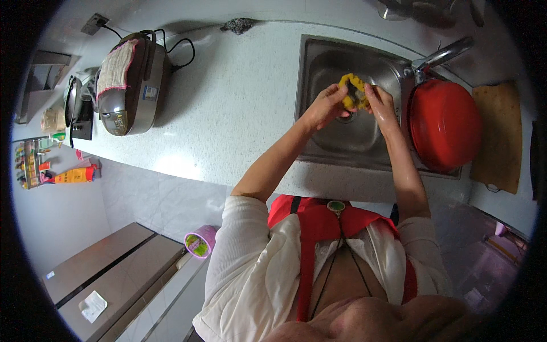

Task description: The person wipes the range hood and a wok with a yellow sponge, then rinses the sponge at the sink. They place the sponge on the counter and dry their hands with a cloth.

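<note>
Over the stainless-steel sink [324, 137], my left hand [328, 104] and my right hand [381, 104] hold a yellow sponge [348, 102] between them. Scalloped edges and a dark grey patch mark the sponge. My left fingers grip its left side, while my right thumb presses its right edge. The skin of my right hand looks wet. Below the sponge, the drain [346, 117] is partly covered. A chrome faucet [442, 55] stands at the sink's back right corner, its spout pointing away from my hands.
Right of my right forearm rests a large red pan or basin [446, 124], with a wooden cutting board [498, 137] beyond. A rice cooker [143, 92] with a cloth [117, 66] on top stands on the speckled counter [230, 98]. A dark rag [239, 25] lies by the wall.
</note>
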{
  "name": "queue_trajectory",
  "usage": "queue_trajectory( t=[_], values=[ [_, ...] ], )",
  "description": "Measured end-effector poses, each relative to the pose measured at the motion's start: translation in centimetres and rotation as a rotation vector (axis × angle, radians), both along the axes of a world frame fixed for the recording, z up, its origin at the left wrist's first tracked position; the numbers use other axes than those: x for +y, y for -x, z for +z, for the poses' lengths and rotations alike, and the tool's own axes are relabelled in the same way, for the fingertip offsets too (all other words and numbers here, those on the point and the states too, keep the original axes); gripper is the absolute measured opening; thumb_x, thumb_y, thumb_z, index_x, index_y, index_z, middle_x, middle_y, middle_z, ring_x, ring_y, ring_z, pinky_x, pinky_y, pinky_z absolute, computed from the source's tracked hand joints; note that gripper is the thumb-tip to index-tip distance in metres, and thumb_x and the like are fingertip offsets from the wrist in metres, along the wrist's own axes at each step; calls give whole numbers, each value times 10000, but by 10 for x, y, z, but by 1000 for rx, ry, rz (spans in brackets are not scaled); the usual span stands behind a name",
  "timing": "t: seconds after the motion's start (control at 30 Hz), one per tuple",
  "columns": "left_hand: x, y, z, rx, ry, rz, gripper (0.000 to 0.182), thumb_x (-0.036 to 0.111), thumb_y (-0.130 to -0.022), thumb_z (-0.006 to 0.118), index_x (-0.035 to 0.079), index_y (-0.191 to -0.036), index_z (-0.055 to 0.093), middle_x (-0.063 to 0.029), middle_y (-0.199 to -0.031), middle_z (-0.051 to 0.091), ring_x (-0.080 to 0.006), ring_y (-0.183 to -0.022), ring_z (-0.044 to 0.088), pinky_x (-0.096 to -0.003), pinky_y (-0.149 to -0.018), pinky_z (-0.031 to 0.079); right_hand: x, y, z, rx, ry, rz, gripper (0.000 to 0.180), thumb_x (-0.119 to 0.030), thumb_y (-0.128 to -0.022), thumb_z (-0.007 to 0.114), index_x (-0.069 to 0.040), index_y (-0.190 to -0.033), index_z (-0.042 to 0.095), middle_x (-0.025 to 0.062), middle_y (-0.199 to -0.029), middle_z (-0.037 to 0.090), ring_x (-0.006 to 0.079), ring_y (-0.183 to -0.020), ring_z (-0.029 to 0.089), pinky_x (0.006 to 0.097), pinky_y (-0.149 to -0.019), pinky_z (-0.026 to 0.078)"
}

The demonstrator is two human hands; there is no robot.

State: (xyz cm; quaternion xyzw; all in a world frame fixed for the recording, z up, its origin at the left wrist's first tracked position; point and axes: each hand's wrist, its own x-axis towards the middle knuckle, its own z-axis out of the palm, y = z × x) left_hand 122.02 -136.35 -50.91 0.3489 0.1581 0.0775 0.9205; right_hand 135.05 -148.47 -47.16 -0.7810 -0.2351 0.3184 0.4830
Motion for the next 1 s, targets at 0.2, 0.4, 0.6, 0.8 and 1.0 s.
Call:
queue_trajectory(
  t=[0.2, 0.4, 0.6, 0.8, 1.0],
  values=[
    [9, 8, -11, 51, -101, -67, 323, 238, -942, 506, 10, -1172, 504, -90, -1020, 610, -176, -847, 617, -279, -688, 496, 5, 5, -2, -414, -218, 159, 420, -377, -909, 558, 10, -1068, 600, 42, -819, 602, 142, -780, 563, 289, -688, 460],
    [22, 23, -2, 195, -313, -261, 302, 183, -933, 507, -15, -1154, 566, -67, -1009, 627, -140, -874, 599, -253, -763, 488, 2, -16, 1, -139, -29, 54, 409, -353, -942, 508, 37, -984, 620, 38, -825, 585, 111, -799, 504, 292, -750, 419],
    [22, 24, 3, 215, -328, -100, 417, 282, -925, 543, 14, -1242, 500, -61, -1092, 594, -165, -953, 575, -296, -826, 476, 7, -24, -8, -97, -56, -129, 439, -391, -952, 468, 19, -902, 615, 12, -778, 551, 113, -737, 480, 299, -697, 400],
    [21, 24, 7, 44, -600, -57, 400, 341, -806, 716, 55, -1050, 579, -18, -945, 604, -115, -842, 549, -273, -743, 462, 15, -9, -2, 107, -32, -70, 479, -431, -949, 447, 20, -925, 608, 32, -847, 588, 143, -797, 527, 307, -739, 418],
    [33, 49, -7, 229, -531, 39, 371, 228, -799, 724, -2, -1053, 583, -59, -916, 641, -137, -787, 589, -287, -696, 491, 25, 17, 7, 80, -25, 116, 424, -438, -937, 475, -32, -956, 595, 21, -896, 601, 130, -856, 553, 290, -777, 423]
  ],
)
